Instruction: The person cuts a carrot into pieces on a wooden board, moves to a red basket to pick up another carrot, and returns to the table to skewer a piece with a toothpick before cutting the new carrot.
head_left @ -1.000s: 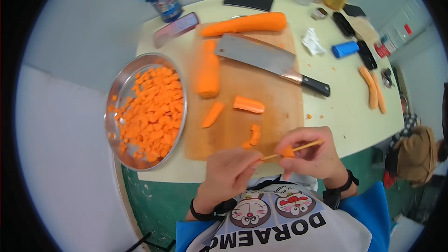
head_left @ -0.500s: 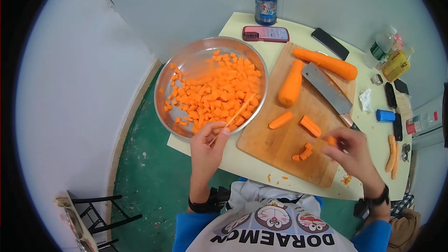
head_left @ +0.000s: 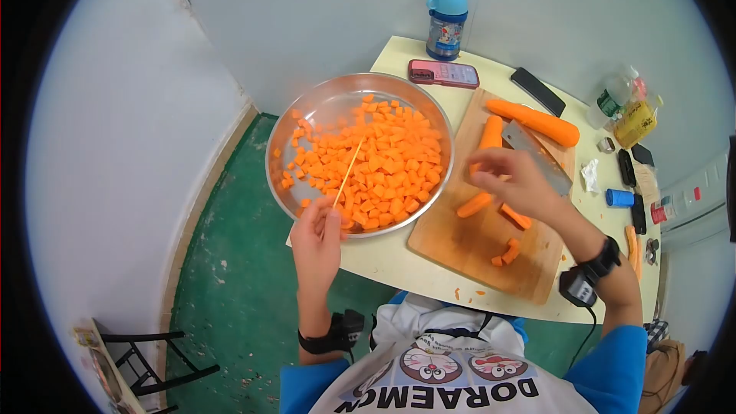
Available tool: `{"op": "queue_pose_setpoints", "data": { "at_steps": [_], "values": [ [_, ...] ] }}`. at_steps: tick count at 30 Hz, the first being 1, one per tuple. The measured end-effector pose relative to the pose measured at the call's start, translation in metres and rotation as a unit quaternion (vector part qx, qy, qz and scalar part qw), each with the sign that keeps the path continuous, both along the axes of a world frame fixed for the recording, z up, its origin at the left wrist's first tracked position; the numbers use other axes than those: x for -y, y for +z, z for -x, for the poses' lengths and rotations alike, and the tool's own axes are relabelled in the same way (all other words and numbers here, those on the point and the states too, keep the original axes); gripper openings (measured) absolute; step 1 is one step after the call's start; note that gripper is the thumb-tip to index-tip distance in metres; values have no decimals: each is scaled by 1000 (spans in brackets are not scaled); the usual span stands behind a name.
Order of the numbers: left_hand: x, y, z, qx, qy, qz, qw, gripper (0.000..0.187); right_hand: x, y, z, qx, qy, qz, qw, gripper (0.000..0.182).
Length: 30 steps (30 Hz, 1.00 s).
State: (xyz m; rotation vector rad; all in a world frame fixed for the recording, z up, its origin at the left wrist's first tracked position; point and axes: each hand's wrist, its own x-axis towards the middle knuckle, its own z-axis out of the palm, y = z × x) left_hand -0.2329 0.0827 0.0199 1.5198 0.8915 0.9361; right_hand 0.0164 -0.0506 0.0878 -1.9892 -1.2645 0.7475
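Note:
My left hand (head_left: pixel 318 234) is closed around a thin wooden skewer (head_left: pixel 349 172), which points up and away over the near side of a round metal pan (head_left: pixel 274 176). Diced carrot (head_left: pixel 383 172) fills much of that pan. Over the wooden cutting board (head_left: pixel 445 238), my right hand (head_left: pixel 514 180) has its fingers curled in. Whatever they hold, if anything, blends with the whole carrot (head_left: pixel 491 134) behind the fingertips. Partly covered by this hand is a cleaver (head_left: pixel 537 157). Cut carrot sticks (head_left: pixel 474 205) and a few small carrot chunks (head_left: pixel 507 253) lie nearer me on the board.
Another whole carrot (head_left: pixel 537 121) lies along the board's far edge. Behind are a pink-framed phone (head_left: pixel 443 73), a dark phone (head_left: pixel 538 91) and a blue-lidded flask (head_left: pixel 446 23). Bottles (head_left: pixel 635 123), a blue roll (head_left: pixel 619 198) and carrot strips (head_left: pixel 633 249) line the table's right side.
My right hand has moved up and left, away from the small chunks, where it had an orange piece at its fingers. The skewer in my left hand has swung more upright and left.

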Motion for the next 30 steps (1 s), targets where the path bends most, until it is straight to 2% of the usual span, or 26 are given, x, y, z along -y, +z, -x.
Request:
{"op": "queue_pose_setpoints", "data": {
  "at_steps": [2,4,5,7,8,10,11,13,15,16,18,20,22,24,26,28,30],
  "values": [
    [-18,9,-10,-25,-24,-25,999,22,30,3,-14,41,-45,-28,998,25],
    [-40,20,-24,-143,-46,-153,977,21,64,0,-25,60,-113,-62,990,24],
    [-52,24,-32,-144,-49,-159,975,21,81,1,-29,56,-153,-67,984,24],
    [-78,30,-50,-230,-65,-306,922,18,116,-4,-37,100,-221,-28,970,22],
    [-89,36,-60,-232,-68,-311,919,18,132,-12,-42,96,-226,-32,969,22],
    [-111,46,-81,-346,-131,-371,852,12,161,-31,-50,131,-274,78,949,24],
    [-124,44,-92,-349,-134,-376,848,12,175,-46,-52,125,-278,75,950,24],
    [-154,27,-115,-369,-145,-428,812,12,193,-72,-56,253,-236,20,938,32],
    [-175,14,-135,-395,-150,-407,810,15,192,-74,-55,214,-258,19,942,35],
    [-183,7,-142,-418,-155,-382,809,17,192,-76,-57,238,-255,13,937,35],
    [-199,-10,-147,-418,-159,-413,793,21,191,-80,-59,253,-259,8,932,34],
    [-189,-9,-158,-413,-174,-446,775,25,187,-82,-66,321,-227,33,919,39],
    [-153,10,-164,-337,-145,-449,815,36,184,-93,-76,375,-200,33,905,41],
    [-122,16,-171,-225,-211,-420,853,34,172,-91,-82,324,-169,77,927,43],
    [-28,63,-169,-225,-307,-317,869,28,163,-100,-90,290,-161,64,941,43],
    [27,65,-157,-260,-375,-330,827,25,159,-92,-99,263,-134,85,951,42],
    [73,59,-148,-288,-447,-287,797,27,156,-81,-104,238,-105,98,961,41]
  ]
}}
